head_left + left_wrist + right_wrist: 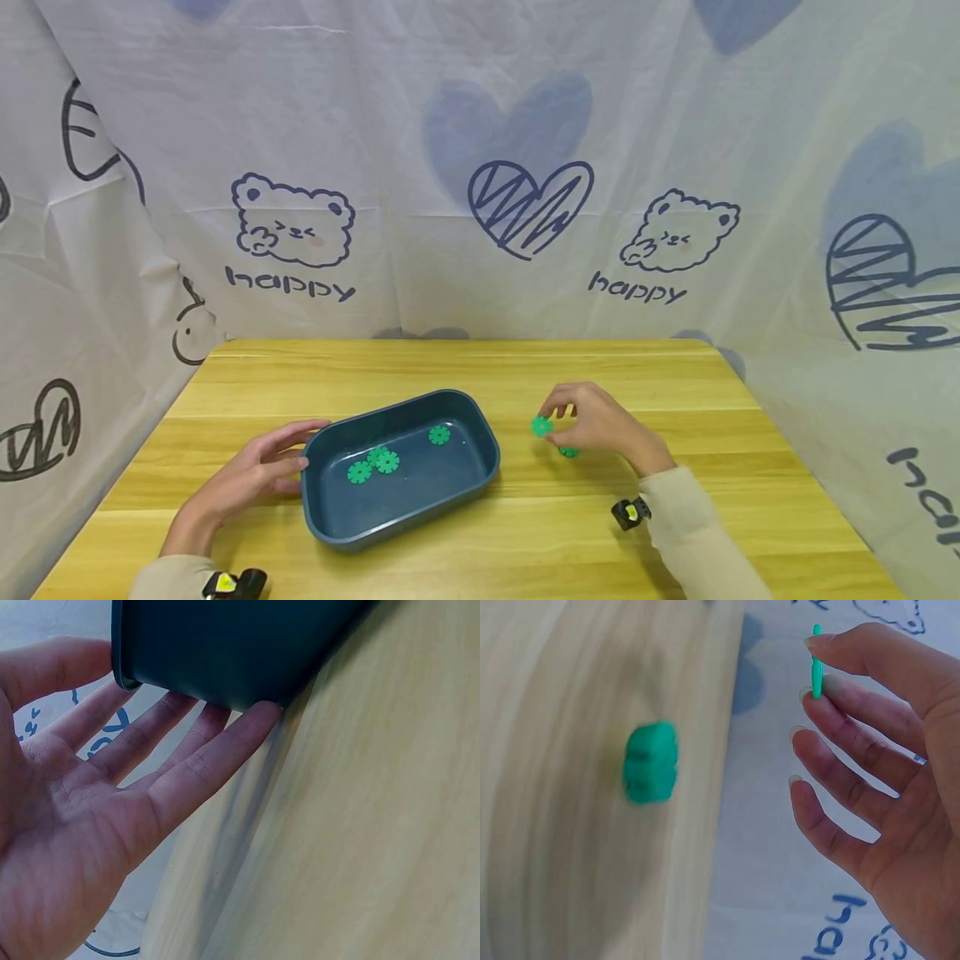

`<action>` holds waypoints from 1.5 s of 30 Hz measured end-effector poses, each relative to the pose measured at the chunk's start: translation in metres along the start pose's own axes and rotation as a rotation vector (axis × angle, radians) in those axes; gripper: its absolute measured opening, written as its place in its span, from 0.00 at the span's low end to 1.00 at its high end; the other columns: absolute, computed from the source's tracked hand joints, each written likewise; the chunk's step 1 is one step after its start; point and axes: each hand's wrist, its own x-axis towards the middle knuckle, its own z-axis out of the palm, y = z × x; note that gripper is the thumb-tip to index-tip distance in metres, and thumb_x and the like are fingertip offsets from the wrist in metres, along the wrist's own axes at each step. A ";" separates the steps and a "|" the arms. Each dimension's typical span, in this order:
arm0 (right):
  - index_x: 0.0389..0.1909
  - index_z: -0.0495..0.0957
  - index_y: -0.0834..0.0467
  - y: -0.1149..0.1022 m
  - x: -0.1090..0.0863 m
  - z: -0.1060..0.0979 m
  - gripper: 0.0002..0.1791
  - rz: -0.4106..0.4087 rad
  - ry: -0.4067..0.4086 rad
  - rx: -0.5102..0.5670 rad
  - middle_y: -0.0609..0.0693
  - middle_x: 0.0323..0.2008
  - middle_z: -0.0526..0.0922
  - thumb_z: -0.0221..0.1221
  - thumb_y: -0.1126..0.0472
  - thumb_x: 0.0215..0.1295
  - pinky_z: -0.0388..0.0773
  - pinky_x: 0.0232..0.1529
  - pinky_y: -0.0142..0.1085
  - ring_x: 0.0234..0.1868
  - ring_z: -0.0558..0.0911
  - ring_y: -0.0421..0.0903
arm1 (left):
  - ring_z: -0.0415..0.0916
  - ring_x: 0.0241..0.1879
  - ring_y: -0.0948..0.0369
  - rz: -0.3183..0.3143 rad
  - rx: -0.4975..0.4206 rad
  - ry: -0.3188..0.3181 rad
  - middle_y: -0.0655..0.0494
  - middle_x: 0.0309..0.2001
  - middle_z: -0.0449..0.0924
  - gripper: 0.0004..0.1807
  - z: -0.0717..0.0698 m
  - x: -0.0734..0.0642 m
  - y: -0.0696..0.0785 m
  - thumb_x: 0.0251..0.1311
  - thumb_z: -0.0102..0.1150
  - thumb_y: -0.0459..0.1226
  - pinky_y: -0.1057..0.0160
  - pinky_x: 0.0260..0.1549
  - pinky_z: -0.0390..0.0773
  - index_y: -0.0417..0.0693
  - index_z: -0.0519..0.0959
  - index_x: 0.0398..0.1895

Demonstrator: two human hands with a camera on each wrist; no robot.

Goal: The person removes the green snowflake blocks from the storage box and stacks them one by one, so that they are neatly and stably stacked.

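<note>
My left hand (258, 471) rests against the left end of a dark blue rectangular bin (401, 521). In the left wrist view its fingers (214, 769) stretch along the bin's outer wall, with the thumb at the rim. Several flat green notched discs (359, 472) lie on the bin floor, a few bunched at the left and one (439, 435) farther right. Right of the bin, my right hand (600, 423) pinches one green notched disc (817, 664) edge-on between thumb and fingertips, above the table. Below that hand sits a short stack of green discs (651, 763), partly hidden in the head view.
The bin and the stack stand on a yellow wood-grain table (600, 533). Behind it and at both sides hangs a white cloth (420, 275) printed with hearts, bears and lettering. Each wrist carries a small black camera (630, 512).
</note>
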 end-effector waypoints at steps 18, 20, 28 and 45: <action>0.37 0.89 0.52 0.039 -0.018 0.003 0.09 0.112 -0.059 -0.044 0.42 0.39 0.87 0.76 0.59 0.54 0.82 0.41 0.34 0.40 0.82 0.42 | 0.79 0.61 0.70 -0.022 0.031 0.012 0.75 0.65 0.75 0.32 -0.002 0.001 -0.002 0.77 0.51 0.35 0.56 0.52 0.87 0.40 0.57 0.79; 0.37 0.89 0.53 0.041 -0.020 0.004 0.10 0.112 -0.065 -0.043 0.42 0.38 0.87 0.76 0.60 0.54 0.82 0.41 0.34 0.39 0.81 0.41 | 0.79 0.61 0.70 -0.024 0.033 0.013 0.75 0.65 0.75 0.32 -0.002 0.001 -0.002 0.77 0.51 0.35 0.56 0.52 0.87 0.40 0.57 0.79; 0.37 0.88 0.55 0.046 -0.022 0.008 0.10 0.110 -0.079 -0.030 0.44 0.37 0.87 0.76 0.62 0.54 0.80 0.38 0.30 0.37 0.81 0.42 | 0.79 0.61 0.70 -0.038 0.041 0.024 0.76 0.65 0.75 0.32 -0.001 0.001 0.000 0.76 0.52 0.36 0.56 0.52 0.87 0.42 0.58 0.79; 0.36 0.89 0.52 0.048 -0.024 0.009 0.07 0.093 -0.102 -0.026 0.42 0.37 0.87 0.75 0.61 0.56 0.80 0.39 0.31 0.37 0.80 0.41 | 0.80 0.60 0.70 -0.035 0.042 0.025 0.75 0.64 0.75 0.32 -0.001 0.000 0.000 0.76 0.52 0.35 0.56 0.52 0.87 0.42 0.58 0.79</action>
